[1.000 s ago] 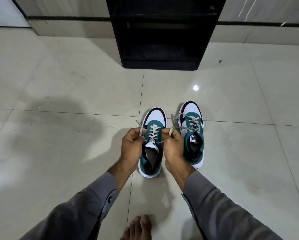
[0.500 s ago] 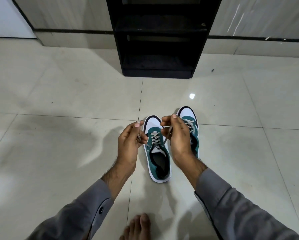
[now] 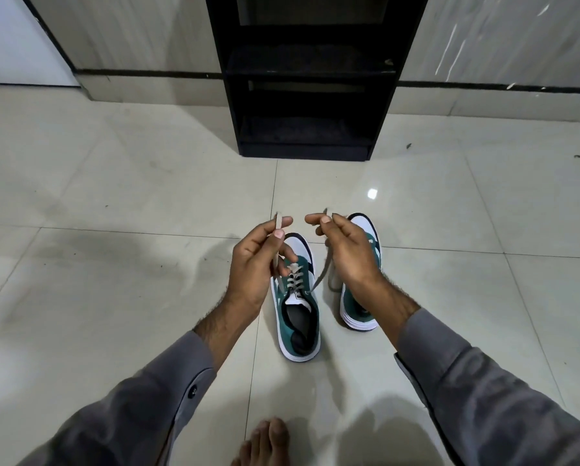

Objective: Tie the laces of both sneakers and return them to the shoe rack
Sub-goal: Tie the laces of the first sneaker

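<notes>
Just below the centre of the frame, the person's left hand (image 3: 253, 264) pinches one end of a pale lace (image 3: 277, 242) between thumb and forefinger, the tip of the lace poking up above the fingers. The right hand (image 3: 347, 255) pinches the other lace end (image 3: 322, 273) the same way, and that strand runs taut down and left to the eyelets of the left sneaker (image 3: 298, 314). This sneaker, green with a white toe and dark trim, stands on the tiled floor (image 3: 113, 230) between the two wrists, toe pointing toward the top of the frame, its laces not yet knotted. The right sneaker (image 3: 360, 307) stands just beside it, to the right in the frame, largely hidden behind the right hand; whether its laces are tied cannot be told. Both forearms wear grey sleeves (image 3: 476, 398). At the top centre of the frame a black shoe rack (image 3: 307, 79) stands against the wall, well apart from the sneakers. A bare foot (image 3: 265, 442) shows at the bottom edge.
</notes>
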